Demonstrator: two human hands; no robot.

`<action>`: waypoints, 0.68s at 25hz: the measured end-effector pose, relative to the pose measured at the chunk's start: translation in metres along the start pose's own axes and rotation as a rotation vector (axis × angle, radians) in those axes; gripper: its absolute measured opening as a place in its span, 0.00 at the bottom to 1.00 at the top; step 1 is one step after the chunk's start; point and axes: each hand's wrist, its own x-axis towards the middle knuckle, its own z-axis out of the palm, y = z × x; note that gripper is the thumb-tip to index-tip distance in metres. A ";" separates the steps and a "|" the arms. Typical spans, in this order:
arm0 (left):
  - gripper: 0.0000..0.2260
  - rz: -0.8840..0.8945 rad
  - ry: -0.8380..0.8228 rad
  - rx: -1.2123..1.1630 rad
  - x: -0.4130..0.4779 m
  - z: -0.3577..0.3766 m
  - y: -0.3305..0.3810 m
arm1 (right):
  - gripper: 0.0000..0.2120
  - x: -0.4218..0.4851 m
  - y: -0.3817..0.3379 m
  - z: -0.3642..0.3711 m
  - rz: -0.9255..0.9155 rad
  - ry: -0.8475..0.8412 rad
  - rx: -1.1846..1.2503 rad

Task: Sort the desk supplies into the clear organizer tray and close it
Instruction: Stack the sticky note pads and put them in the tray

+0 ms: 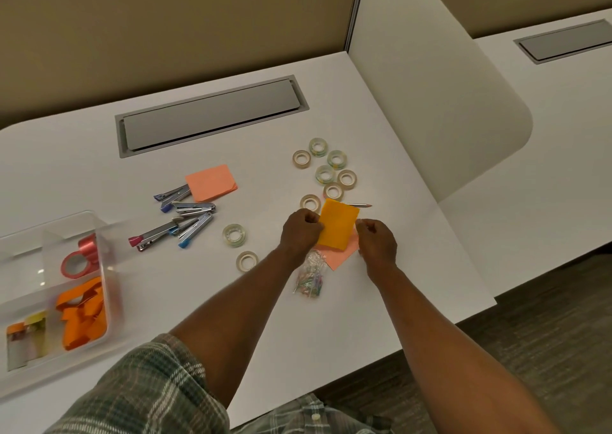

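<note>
The left hand (302,226) and the right hand (376,234) are both pinching the orange pad (337,223), one at each side edge, fingers curled closed on it and holding it just above the table (381,301), right of middle. The pad is probably light, thin paper that will bend and fan if taken by a corner, so the opposite edges look like the best hold. Under it a pink sheet (341,256) is lying flat, limp and likely hard to lift except by sliding a nail under an edge. Touching the sheet on the near left, a clear bag (309,276) of small coloured bits is looking slippery and floppy. Just beyond the pad a pencil (361,205) is poking out, and tape rolls (335,168) are clustering behind it, with two more to the left. Further left, staplers (185,221) are lying in a heap beside a pink pad (211,182). The tray (99,225) is sitting at the far left edge, well apart from the hands, open and partly filled. The table is white, smooth and likely slick, with partitions walling it at the back and right.
</note>
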 end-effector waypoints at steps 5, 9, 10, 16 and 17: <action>0.10 0.011 0.056 -0.077 0.001 -0.014 0.001 | 0.10 -0.001 -0.013 0.003 -0.016 -0.198 0.310; 0.15 0.020 0.114 -0.135 0.005 -0.025 0.003 | 0.16 0.001 -0.011 0.004 -0.222 -0.008 -0.324; 0.14 0.011 0.141 -0.126 0.006 -0.029 0.002 | 0.24 -0.001 -0.009 0.005 -0.220 -0.005 -0.547; 0.12 -0.013 0.204 -0.131 0.005 -0.048 -0.013 | 0.39 -0.007 -0.013 0.016 -0.152 -0.059 -0.865; 0.12 -0.015 0.209 -0.135 0.003 -0.050 -0.015 | 0.40 -0.005 -0.015 0.017 -0.124 -0.065 -0.861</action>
